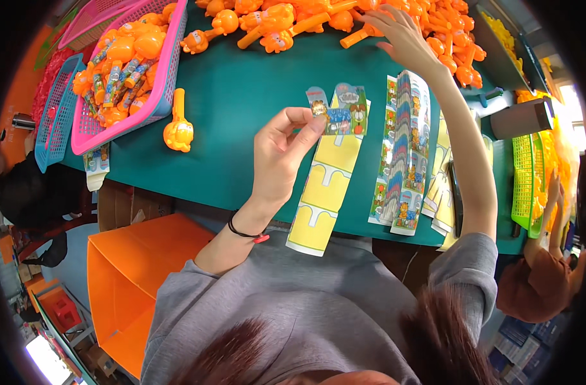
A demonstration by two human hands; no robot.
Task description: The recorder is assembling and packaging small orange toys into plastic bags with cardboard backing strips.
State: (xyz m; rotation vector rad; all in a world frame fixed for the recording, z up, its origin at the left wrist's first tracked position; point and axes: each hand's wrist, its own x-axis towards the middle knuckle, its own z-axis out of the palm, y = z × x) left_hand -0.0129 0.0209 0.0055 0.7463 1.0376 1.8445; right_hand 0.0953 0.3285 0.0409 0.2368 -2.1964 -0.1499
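My left hand (pixel 283 144) pinches a colourful printed cartoon sticker (pixel 352 119) between thumb and forefinger above the green table. Under it runs a strip of yellow sticker backing (pixel 325 186), its lower end reaching past the table's near edge. My right hand (pixel 402 38) stretches to the far pile of orange plastic toys (pixel 277 22), shaped like cartoon heads on handles. Its fingers are spread out over the pile, next to an orange handle (pixel 356 38); no toy is visibly gripped. A fan-folded stack of printed sticker strips (pixel 402 154) lies below my right forearm.
A pink basket (pixel 171 70) holds orange toys, some with stickers. One orange toy (pixel 178 125) lies beside it. Yellow backing pieces (pixel 441 199) lie right of the stack. A grey cylinder (pixel 520 119) and green basket (pixel 527 186) stand at right, near another person's arms (pixel 552 199).
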